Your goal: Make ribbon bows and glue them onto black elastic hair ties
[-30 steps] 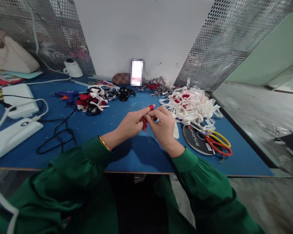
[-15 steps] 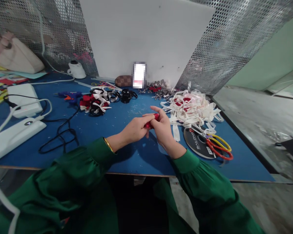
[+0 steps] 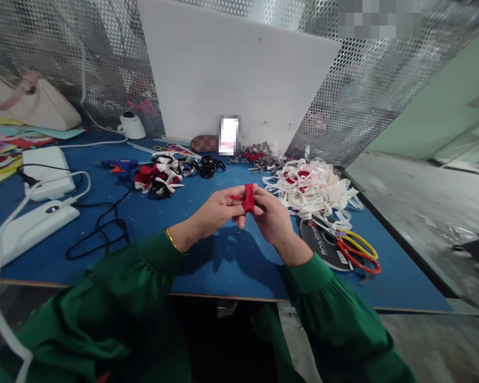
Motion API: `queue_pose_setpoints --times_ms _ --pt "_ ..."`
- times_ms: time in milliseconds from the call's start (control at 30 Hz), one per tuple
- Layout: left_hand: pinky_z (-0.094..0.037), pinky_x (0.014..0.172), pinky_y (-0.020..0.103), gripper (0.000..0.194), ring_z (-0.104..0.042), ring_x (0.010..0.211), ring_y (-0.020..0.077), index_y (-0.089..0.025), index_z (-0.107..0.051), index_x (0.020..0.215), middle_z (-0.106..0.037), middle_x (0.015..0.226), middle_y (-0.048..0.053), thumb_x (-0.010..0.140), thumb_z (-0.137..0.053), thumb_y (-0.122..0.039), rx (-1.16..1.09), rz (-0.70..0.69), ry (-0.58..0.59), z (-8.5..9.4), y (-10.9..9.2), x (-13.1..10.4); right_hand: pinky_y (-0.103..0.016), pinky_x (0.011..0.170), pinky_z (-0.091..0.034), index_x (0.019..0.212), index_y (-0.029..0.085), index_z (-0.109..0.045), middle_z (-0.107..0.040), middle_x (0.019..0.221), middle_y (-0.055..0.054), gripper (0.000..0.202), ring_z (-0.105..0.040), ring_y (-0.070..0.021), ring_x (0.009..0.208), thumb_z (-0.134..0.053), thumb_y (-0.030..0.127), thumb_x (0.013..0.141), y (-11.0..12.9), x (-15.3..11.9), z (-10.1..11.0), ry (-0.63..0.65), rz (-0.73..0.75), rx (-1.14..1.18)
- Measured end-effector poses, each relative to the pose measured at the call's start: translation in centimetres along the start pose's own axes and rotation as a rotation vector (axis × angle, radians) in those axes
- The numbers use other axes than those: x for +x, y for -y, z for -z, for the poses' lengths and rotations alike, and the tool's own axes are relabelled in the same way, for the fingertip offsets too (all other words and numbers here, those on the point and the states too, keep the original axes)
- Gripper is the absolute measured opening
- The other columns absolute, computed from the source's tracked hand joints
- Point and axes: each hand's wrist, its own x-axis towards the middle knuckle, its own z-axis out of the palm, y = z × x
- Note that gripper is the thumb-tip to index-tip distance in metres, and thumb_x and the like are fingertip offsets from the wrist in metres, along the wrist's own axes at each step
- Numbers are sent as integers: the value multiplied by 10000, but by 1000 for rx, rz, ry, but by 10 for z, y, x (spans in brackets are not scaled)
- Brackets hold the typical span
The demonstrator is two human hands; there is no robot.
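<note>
A small piece of red ribbon [image 3: 248, 199] is held upright between both hands above the blue table [image 3: 231, 266]. My left hand [image 3: 217, 210] has its fingers closed on the ribbon's left side, with a thin red strand running over the fingers. On the other side, my right hand [image 3: 274, 217] pinches the ribbon's right edge. Some fingertips are hidden behind the ribbon. Red, white and black bows [image 3: 158, 175] lie beyond my left hand, and a heap of white ribbons [image 3: 317, 186] lies beyond my right.
Scissors [image 3: 357, 250] lie on a black spool [image 3: 323, 244] at the right. A glue gun [image 3: 120, 167], black cable [image 3: 99, 229] and white power strip [image 3: 32, 234] occupy the left. A phone [image 3: 229, 135] stands against the white board [image 3: 239, 69].
The hands have opened out slightly, and more of the red ribbon shows, now upright between them. My right index finger has folded down to the ribbon. The camera view has tilted up a little.
</note>
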Motion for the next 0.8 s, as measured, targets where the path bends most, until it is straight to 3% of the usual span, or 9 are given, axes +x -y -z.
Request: queue_pose_setpoints --times_ms 100,233,367,533,667,800 --pt "-390 540 236 561 -578 505 73 -207 -590 1400 -773 947 86 854 -718 -215 -93 11 -9 0 -1 -1 -297 653 -555 930 221 -644 -682 840 -24 286 -641 -178 732 -727 333 680 -4 2 3 66 -152 262" --pt "-394 531 231 588 -566 492 67 -208 -596 1400 -769 906 71 829 -739 -196 -197 52 -8 -3 -3 -2 -315 620 -551 910 224 -664 -674 781 -10 425 -616 -174 662 -854 398 572 -6 3 7 119 -182 355" --pt "-388 526 231 598 -558 498 66 -215 -586 1413 -775 940 91 835 -737 -194 -208 56 -6 -4 -4 -3 -313 623 -525 834 221 -662 -646 719 6 402 -589 -161 622 -873 441 572 -7 2 5 87 -184 335" --pt "-391 536 229 605 -571 518 73 -185 -582 1417 -776 915 101 828 -717 -174 -157 32 -25 -2 -4 -2 -263 698 -465 782 197 -666 -634 764 13 220 -565 -127 704 -799 344 686 -9 2 2 -50 -28 241" --pt "-388 530 219 627 -571 509 67 -184 -557 1438 -776 932 97 830 -708 -178 -144 39 -25 -2 -7 -2 -229 621 -388 678 193 -570 -534 662 53 168 -459 -88 615 -706 263 750 -8 3 3 -171 67 158" --pt "-387 520 215 644 -580 500 71 -173 -546 1442 -776 911 88 822 -720 -187 -177 65 -15 -2 -9 -2 -235 515 -348 691 214 -526 -496 587 75 140 -433 -83 504 -656 228 743 -5 4 3 -154 56 192"
